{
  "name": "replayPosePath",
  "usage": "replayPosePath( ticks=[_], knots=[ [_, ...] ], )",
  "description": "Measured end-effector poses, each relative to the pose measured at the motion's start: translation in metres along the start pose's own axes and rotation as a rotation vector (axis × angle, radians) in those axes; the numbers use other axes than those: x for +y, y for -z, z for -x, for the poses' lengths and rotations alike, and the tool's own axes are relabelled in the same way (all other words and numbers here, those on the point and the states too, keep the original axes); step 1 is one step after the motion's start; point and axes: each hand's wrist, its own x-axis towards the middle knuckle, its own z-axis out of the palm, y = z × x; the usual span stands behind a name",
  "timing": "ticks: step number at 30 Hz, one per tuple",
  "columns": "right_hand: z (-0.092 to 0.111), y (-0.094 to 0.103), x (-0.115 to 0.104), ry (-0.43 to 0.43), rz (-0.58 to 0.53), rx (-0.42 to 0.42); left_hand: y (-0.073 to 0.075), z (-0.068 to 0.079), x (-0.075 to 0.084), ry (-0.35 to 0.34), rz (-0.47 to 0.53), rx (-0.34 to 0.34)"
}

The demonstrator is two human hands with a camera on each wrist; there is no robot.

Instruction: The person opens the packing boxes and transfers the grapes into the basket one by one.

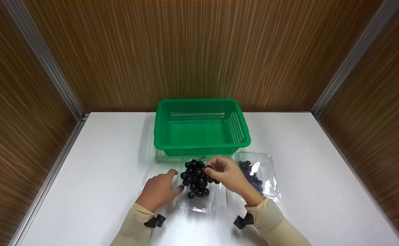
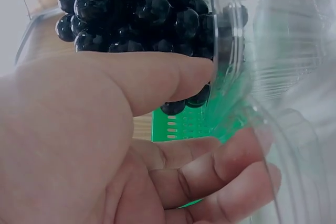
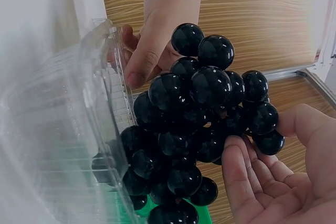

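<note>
A bunch of glossy black grapes [image 1: 194,179] lies in a clear plastic clamshell box [image 1: 199,206], its stem pointing toward the back. My right hand [image 1: 228,174] is at the bunch's right side. Its thumb and fingers pinch a grape there, as the right wrist view shows with the hand [image 3: 273,177] around the outer grapes. On the box's left edge rests my left hand [image 1: 160,189], thumb and forefinger spread apart. In the left wrist view, the left thumb [image 2: 163,77] lies straight along the rim beside the grapes, and the other fingers touch clear plastic.
Behind the box stands a green plastic basket [image 1: 199,151] with slotted sides. To the right, a second clear box [image 1: 271,184] contains dark grapes [image 1: 254,176]. Wood-grain panels [image 1: 199,51] enclose the white table [image 1: 100,164] at the back and both sides.
</note>
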Motion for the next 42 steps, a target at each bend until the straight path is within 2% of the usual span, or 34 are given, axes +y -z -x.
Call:
replayPosePath(
  ticks=[9,20,30,38,42],
  knots=[
    [0.001,0.002,-0.002,0.005,0.022,0.007,0.004,0.0,-0.003,-0.014,-0.01,0.026],
    [0.003,0.004,-0.005,0.014,0.016,0.017,0.007,-0.001,-0.001,-0.026,0.063,-0.019],
    [0.003,0.007,-0.002,0.02,0.02,0.027,0.01,0.0,-0.001,-0.058,0.078,0.048],
    [0.002,0.006,-0.006,0.03,0.025,0.03,0.011,-0.003,-0.001,-0.069,0.09,0.061],
    [0.001,0.007,-0.007,0.029,0.028,0.039,0.013,-0.004,-0.002,-0.1,0.098,0.065]
  ],
)
